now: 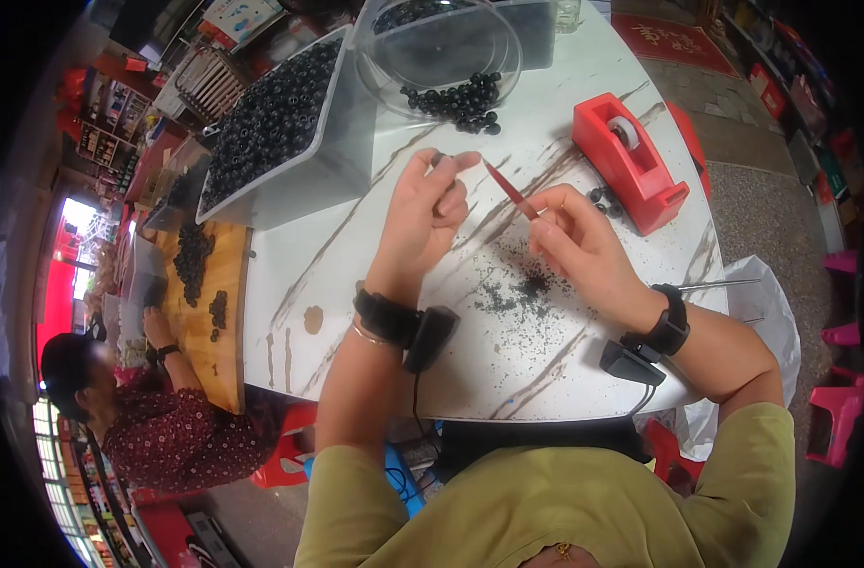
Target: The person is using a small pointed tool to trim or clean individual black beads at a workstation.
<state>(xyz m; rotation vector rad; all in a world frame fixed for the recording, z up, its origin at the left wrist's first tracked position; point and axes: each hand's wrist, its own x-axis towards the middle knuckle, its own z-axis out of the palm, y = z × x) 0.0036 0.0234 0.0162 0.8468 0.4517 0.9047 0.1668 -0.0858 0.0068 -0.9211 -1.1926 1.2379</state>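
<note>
Over the white table (318, 275), my left hand (423, 213) is closed, with a small black piece (439, 158) showing between thumb and index finger. Its other fingers curl into the palm. My right hand (588, 246) pinches a slim red knife-like tool (511, 191), its thin tip pointing toward the left fingertips without clearly touching them. Black shavings (527, 289) lie scattered on the table below both hands. Beyond the left hand sits a loose group of round black parts (470, 99). A few more black parts (604, 202) lie beside my right hand.
A translucent bin (342, 175) full of round black parts stands at the far left, beside a clear round tub (370, 80). A red tape dispenser (631, 166) stands at the right. Another person (172, 417) works at a wooden table (219, 312) bearing black parts.
</note>
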